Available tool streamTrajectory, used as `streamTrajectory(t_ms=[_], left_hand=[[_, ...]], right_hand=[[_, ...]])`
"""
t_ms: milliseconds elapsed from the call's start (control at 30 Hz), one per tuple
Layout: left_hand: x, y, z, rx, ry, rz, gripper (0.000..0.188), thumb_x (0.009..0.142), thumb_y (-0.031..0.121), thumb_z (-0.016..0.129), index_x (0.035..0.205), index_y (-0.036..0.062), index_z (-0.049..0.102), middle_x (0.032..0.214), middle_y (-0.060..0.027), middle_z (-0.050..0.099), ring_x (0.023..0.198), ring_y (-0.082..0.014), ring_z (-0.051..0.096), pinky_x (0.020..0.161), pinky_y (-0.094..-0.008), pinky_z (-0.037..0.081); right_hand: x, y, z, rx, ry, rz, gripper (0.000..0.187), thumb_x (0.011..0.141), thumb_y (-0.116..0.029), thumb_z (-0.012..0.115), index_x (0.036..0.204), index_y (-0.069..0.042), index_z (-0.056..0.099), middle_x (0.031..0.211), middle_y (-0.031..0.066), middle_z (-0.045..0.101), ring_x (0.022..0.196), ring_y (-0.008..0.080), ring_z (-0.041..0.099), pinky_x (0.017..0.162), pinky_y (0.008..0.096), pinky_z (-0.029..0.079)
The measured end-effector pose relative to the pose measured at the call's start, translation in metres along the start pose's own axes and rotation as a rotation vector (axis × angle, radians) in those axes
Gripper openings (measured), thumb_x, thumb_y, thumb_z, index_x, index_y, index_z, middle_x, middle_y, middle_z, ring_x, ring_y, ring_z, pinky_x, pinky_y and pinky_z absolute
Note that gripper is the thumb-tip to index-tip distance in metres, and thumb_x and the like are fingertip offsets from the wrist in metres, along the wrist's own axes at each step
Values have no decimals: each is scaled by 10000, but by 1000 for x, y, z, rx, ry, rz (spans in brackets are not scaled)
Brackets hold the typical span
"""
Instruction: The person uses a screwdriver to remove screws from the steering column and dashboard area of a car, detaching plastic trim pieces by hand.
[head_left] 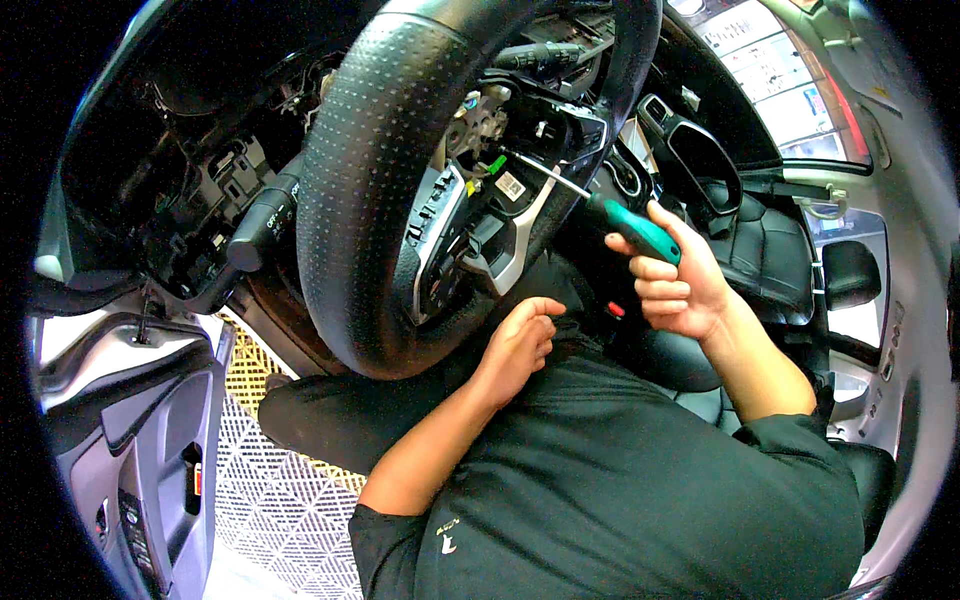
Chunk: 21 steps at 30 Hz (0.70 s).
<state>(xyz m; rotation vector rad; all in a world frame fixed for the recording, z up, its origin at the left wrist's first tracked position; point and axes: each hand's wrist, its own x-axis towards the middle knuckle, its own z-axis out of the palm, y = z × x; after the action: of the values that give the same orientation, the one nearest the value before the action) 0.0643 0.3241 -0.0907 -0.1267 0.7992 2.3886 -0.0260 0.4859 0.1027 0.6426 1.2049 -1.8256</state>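
right hand (680, 285) grip: closed on green-handled screwdriver (640, 232) | shaft runs up-left from grip, tip in opened steering wheel hub (500, 165) | left hand (518, 345) grip: loosely curled, holding nothing, just under steering wheel (370, 190) rim
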Motion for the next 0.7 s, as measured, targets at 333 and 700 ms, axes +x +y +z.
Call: streamTrajectory(t_ms=[333,700], left_hand=[[2,-4,-9,120,-12,38,384,1048,198,494,1373,-4,525,1166,-114,697,651,-68,554,506,-201,429],[1,-12,-15,40,-27,7,279,1057,245,475,1218,43,579,698,41,478,555,-68,415,498,-218,350]], right_hand=[[-1,5,2,-232,13,-58,559,1012,-557,472,1207,-56,623,552,-57,411,393,76,369,387,223,310],[-3,8,0,-378,26,-105,483,1011,-492,529,1236,-69,588,590,-24,470,412,90,413,381,244,335]])
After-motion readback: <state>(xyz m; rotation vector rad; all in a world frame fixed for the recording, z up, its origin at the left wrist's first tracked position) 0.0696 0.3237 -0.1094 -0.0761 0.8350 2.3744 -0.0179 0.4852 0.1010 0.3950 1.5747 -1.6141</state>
